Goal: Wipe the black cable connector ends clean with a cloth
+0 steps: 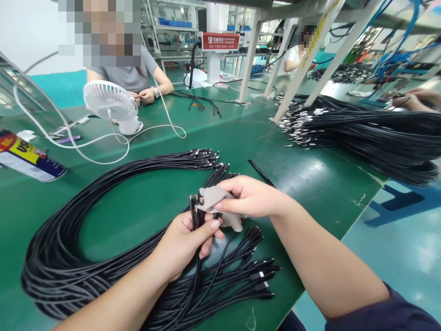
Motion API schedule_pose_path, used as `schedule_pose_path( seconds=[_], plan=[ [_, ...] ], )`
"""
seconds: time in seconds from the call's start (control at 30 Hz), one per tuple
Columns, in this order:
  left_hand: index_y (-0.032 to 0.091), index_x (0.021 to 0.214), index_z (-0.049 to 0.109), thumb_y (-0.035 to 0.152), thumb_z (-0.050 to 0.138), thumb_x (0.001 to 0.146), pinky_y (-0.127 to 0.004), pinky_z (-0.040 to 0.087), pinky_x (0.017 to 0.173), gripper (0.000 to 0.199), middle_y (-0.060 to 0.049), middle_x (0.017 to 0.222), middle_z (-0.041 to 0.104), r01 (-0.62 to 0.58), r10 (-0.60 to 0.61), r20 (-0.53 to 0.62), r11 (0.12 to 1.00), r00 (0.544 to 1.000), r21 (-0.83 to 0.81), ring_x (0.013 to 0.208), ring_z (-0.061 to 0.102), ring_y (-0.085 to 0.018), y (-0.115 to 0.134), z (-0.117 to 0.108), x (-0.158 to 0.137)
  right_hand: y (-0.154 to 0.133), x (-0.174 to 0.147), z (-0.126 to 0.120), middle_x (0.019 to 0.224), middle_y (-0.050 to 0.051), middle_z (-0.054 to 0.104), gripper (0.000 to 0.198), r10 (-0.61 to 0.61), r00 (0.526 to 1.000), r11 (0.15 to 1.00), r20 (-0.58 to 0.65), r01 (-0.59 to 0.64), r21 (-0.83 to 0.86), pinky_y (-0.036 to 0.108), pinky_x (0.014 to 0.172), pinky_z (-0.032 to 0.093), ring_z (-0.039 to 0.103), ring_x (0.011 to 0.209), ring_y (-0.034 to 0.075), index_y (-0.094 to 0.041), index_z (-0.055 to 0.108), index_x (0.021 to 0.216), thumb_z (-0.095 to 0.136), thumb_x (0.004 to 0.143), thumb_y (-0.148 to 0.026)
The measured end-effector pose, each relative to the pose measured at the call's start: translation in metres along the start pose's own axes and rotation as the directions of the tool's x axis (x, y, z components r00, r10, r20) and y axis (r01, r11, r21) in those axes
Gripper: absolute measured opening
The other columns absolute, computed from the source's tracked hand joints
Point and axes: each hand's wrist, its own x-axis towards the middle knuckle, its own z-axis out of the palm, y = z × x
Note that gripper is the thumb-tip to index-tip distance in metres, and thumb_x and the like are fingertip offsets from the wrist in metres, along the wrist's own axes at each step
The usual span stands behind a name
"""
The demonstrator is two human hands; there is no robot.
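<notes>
My left hand (193,236) is closed around several black cables (195,216), their connector ends standing up above the thumb. A crumpled grey cloth (212,196) is pinched in my right hand (246,197) and lies against those connectors, hiding some of them. A large bundle of black cables (51,239) curves in a C shape on the green table around my left forearm. One set of its ends lies just beyond my hands; more connector ends (262,276) fan out below them, near the table's front edge.
A white fan (112,103) and its looping white cord (165,126) stand across the table, before a seated person. At the left is a spray can (31,156). A black pen-like tool (260,172) lies beyond my right hand. A thick cable pile (361,131) overhangs the right edge above a blue stool (399,202).
</notes>
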Motion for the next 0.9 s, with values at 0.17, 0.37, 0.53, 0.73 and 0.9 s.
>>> schedule_pose_path(
  seconds=[0.17, 0.37, 0.53, 0.73, 0.9],
  plan=[
    [0.013, 0.065, 0.068, 0.039, 0.082, 0.065, -0.019, 0.034, 0.039, 0.03, 0.003, 0.048, 0.059, -0.017, 0.019, -0.037, 0.999, 0.999, 0.045, 0.038, 0.043, -0.006, 0.001, 0.001, 0.0, -0.001, 0.007, 0.01, 0.073, 0.001, 0.065, 0.019, 0.067, 0.997, 0.997, 0.04, -0.065, -0.041, 0.015, 0.048, 0.044, 0.057, 0.055, 0.007, -0.013, 0.061, 0.087, 0.043, 0.08, -0.008],
    [0.014, 0.068, 0.065, 0.03, 0.083, 0.063, -0.021, 0.044, 0.049, 0.025, 0.002, 0.057, 0.064, -0.05, 0.054, -0.108, 0.998, 0.993, 0.042, 0.048, 0.053, -0.009, -0.003, 0.001, 0.001, -0.005, 0.007, 0.014, 0.079, 0.002, 0.064, 0.02, 0.062, 0.998, 0.988, 0.015, -0.059, -0.141, 0.017, 0.053, 0.043, 0.055, 0.06, 0.008, -0.013, 0.059, 0.088, 0.041, 0.082, -0.006],
    [0.016, 0.07, 0.06, 0.028, 0.084, 0.062, -0.021, 0.044, 0.048, 0.029, 0.003, 0.058, 0.064, -0.044, 0.049, -0.149, 0.998, 0.988, 0.033, 0.046, 0.053, -0.008, -0.005, 0.0, 0.003, -0.004, 0.005, 0.017, 0.081, 0.002, 0.066, 0.017, -0.085, 0.992, 0.923, -0.096, 0.042, -0.381, 0.023, 0.069, 0.046, 0.056, 0.074, 0.013, -0.016, 0.06, 0.084, 0.045, 0.085, -0.008],
    [0.016, 0.072, 0.058, 0.029, 0.085, 0.061, -0.019, 0.043, 0.047, 0.032, 0.004, 0.058, 0.066, -0.034, 0.038, -0.149, 0.999, 0.988, 0.03, 0.045, 0.053, -0.007, -0.004, 0.0, 0.004, -0.002, 0.003, 0.021, 0.079, 0.001, 0.065, 0.016, -0.097, 0.983, 0.908, -0.156, 0.024, -0.418, 0.025, 0.067, 0.044, 0.055, 0.07, 0.014, -0.017, 0.06, 0.086, 0.046, 0.087, -0.012],
    [0.015, 0.074, 0.057, 0.027, 0.085, 0.061, -0.018, 0.043, 0.046, 0.033, 0.004, 0.057, 0.068, -0.026, 0.031, -0.166, 0.999, 0.986, 0.031, 0.043, 0.053, -0.006, -0.003, 0.0, 0.003, 0.001, 0.005, 0.024, 0.077, 0.0, 0.063, 0.014, -0.099, 0.971, 0.923, -0.219, 0.008, -0.384, 0.024, 0.064, 0.042, 0.054, 0.068, 0.013, -0.018, 0.058, 0.083, 0.046, 0.085, -0.011]
  ],
)
